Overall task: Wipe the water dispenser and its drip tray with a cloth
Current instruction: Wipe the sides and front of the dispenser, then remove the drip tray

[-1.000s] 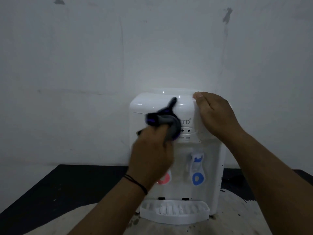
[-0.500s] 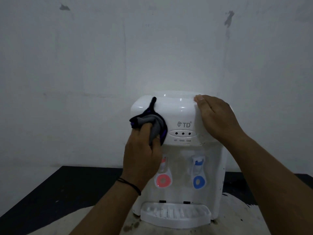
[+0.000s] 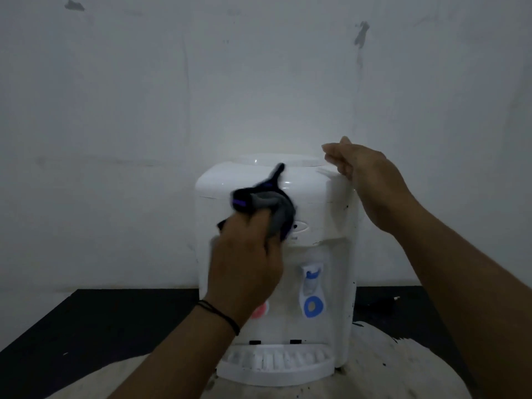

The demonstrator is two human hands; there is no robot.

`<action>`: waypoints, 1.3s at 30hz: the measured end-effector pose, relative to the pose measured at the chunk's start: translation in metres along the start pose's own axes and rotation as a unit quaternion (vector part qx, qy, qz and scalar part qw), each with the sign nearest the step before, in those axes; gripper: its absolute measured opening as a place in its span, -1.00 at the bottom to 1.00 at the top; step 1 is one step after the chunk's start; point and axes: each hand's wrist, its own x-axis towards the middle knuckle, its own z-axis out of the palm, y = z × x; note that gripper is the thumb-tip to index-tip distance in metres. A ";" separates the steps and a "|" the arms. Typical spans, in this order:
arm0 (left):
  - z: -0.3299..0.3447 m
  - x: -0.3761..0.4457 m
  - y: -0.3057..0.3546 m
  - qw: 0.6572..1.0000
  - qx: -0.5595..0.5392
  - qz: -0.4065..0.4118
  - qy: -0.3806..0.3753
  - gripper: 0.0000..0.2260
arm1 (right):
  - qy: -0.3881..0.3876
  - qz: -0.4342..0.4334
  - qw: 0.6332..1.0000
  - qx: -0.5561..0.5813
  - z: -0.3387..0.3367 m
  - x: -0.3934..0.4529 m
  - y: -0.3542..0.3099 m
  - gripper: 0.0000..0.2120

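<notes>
wiping the dispenser's upper front panel

a white water dispenser [image 3: 313,214] is stood against the wall on a dark table [image 3: 100,326], and everything else is placed off it. the right hand [image 3: 365,180] is seen at its top right corner, fingers loosely bent, nothing held; real contact can't be confirmed. the left hand [image 3: 244,263] is in front of the upper front panel with a dark cloth [image 3: 267,205] bunched in its grip and pressed to the plastic. the drip tray [image 3: 276,365] at the foot looks grimy and not yet wiped. probably best if the body is braced at the top, overlapping strokes are worked downward, and the blue tap [image 3: 311,292] isn't pushed by accident.
</notes>
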 end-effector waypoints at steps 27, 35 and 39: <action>-0.036 0.022 0.020 0.966 -0.221 -0.122 0.049 -0.85 | 0.143 -0.253 0.889 -0.354 0.094 -0.101 0.075 -0.42; -0.022 0.058 0.015 0.993 -0.093 -0.014 -0.065 -0.58 | 0.153 -0.216 0.890 -0.371 0.076 -0.101 0.083 -0.49; -0.012 0.054 0.012 0.995 -0.049 -0.011 -0.084 -0.53 | 0.127 -0.212 0.897 -0.366 0.055 -0.094 0.090 -0.48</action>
